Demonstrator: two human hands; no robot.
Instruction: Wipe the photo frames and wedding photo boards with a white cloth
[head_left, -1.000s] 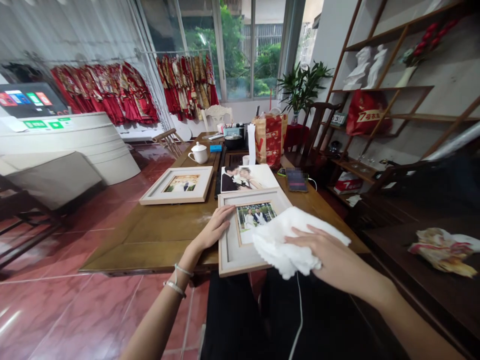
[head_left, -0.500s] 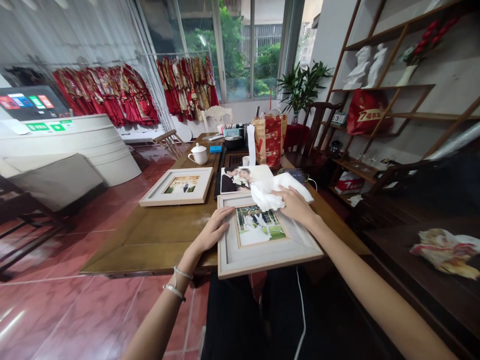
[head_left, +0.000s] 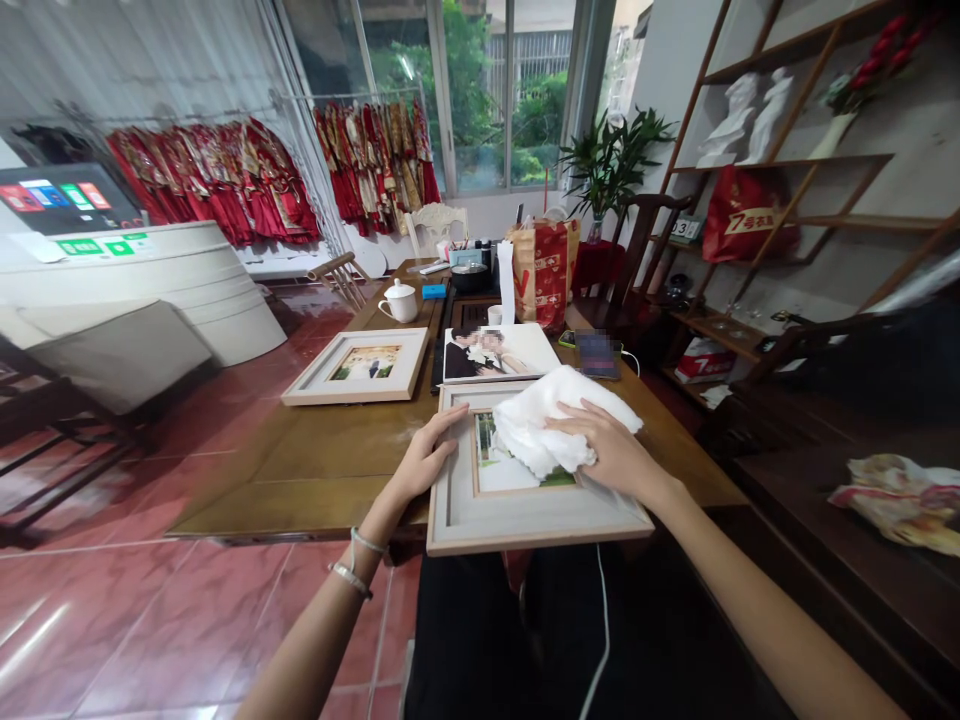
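A wooden picture frame (head_left: 541,528) with a wide pale mat lies before me, its near edge past the table's edge. My left hand (head_left: 429,452) holds its left side, fingers over the rim and thumb lower on the edge. On the frame's photo (head_left: 491,470), my right hand (head_left: 607,445) presses a bunched white cloth (head_left: 551,410), its fingers curled into it. Much of the photo is hidden under the cloth. Just behind this frame lies a photo print (head_left: 502,352) of two people. A second framed picture (head_left: 360,366) lies to the left.
On the wooden table (head_left: 300,490) stand a white lidded cup (head_left: 399,302), a blue box (head_left: 433,291), a red-and-brown paper bag (head_left: 546,275) and a dark phone or tablet (head_left: 598,355) on a cable. A white cable (head_left: 602,630) hangs over my lap. Shelves (head_left: 810,165) rise at right.
My right hand and the cloth have moved down and toward me, from the frame's upper edge onto the photo. The print and the dark device behind are now more exposed. My left hand stays on the rim.
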